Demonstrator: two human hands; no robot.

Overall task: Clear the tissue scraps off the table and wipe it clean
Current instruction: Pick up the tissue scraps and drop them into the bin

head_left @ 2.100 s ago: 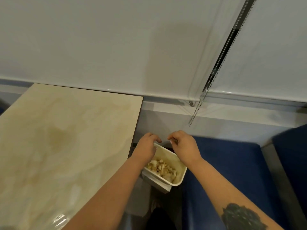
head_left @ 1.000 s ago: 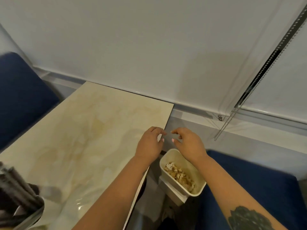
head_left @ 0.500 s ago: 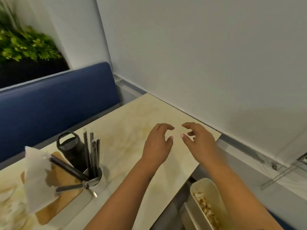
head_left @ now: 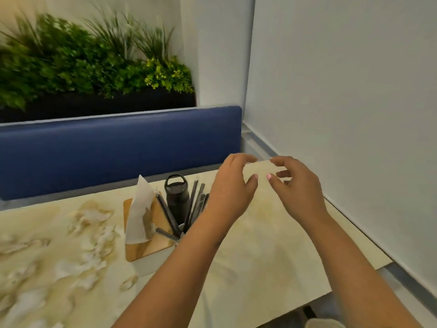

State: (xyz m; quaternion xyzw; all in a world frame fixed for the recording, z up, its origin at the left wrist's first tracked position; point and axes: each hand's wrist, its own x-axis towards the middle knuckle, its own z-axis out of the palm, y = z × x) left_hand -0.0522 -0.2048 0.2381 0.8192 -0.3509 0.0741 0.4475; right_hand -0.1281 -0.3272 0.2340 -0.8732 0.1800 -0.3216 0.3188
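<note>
Left hand: our left hand (head_left: 233, 185) floats above the glossy cream marble-look table (head_left: 260, 256), fingers loosely curled, nothing in it.
Right hand: our right hand (head_left: 296, 185) is just beside it at 3 o'clock, fingers relaxed and holding nothing; the two sets of fingertips are close together but apart.
Tissue scraps: the torn white tissue scraps (head_left: 87, 235) are strewn over the table out toward 9 o'clock of our hands, pretty blurry.
Tissue box: a wood-topped white tissue box (head_left: 146, 237) with a sheet sticking up sits at 8 o'clock of our left hand.
Bottle and holder: a black bottle with a loop handle (head_left: 176, 197) stands right by a cup of dark straws (head_left: 194, 209), next to the box.
Background: blue padded bench back (head_left: 118, 150) at 12 o'clock, green plants (head_left: 82, 62) behind it.
</note>
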